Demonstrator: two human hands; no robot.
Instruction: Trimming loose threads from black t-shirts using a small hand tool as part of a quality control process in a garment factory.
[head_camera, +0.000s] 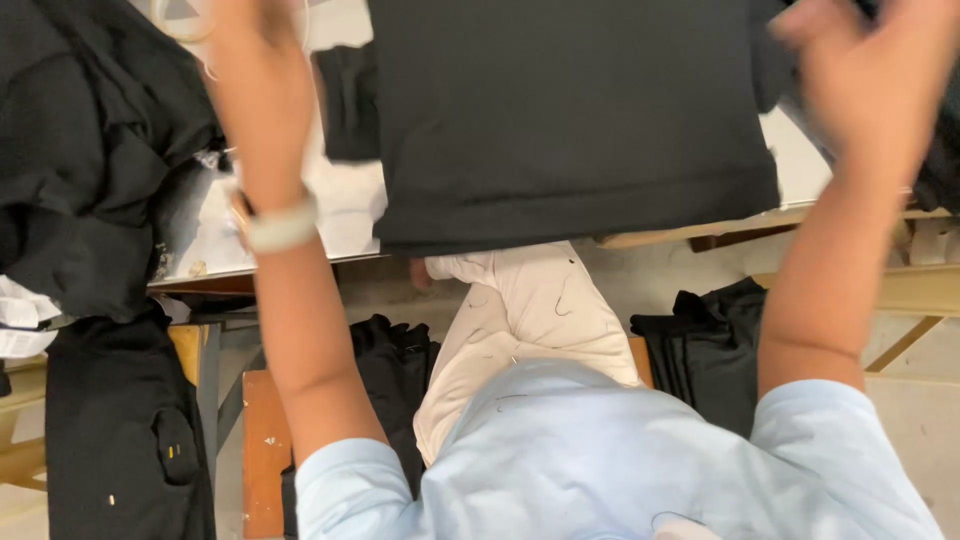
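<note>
Hands, left (262, 75) and right (870, 75), blurred above black garment (570, 120); grip unclear.

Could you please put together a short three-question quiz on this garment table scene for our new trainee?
1. True or false: the flat black garment lies on the table between the two raised arms.
2. Which wrist wears the white band: left or right?
3. What colour are the trousers seen below the table edge: A) black, B) white, C) blue?

Key: 1 true. 2 left; the left hand is above it, while the right hand is blurred. 3 B.
</note>
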